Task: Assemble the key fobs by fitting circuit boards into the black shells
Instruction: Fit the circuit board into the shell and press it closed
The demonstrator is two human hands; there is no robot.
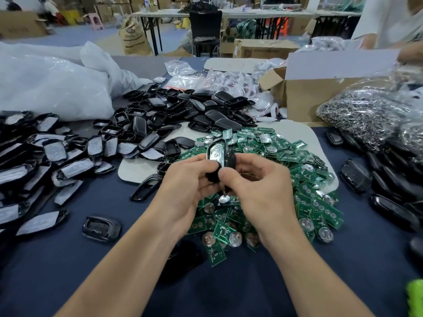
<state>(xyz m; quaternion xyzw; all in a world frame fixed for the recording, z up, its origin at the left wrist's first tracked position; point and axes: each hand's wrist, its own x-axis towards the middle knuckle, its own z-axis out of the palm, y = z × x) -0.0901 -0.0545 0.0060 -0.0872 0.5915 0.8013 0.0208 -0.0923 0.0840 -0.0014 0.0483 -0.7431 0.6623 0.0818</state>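
Observation:
At the centre, my left hand (190,179) and my right hand (258,186) meet above a heap of green circuit boards (286,179). Together they grip a black key fob shell (217,152) held upright, its glossy face catching light, with a second black part (230,157) against its right side. Fingers hide the lower ends of both parts. Whether a board sits inside cannot be seen. Loose black shells (183,110) are piled behind the boards.
Film-covered black shells (45,156) spread over the left of the blue table. Finished black fobs (389,179) and a bag of metal rings (366,115) lie right. Single shells (101,228) lie near me. A cardboard box (304,97), white plastic bags (45,88) and another person (393,24) are behind.

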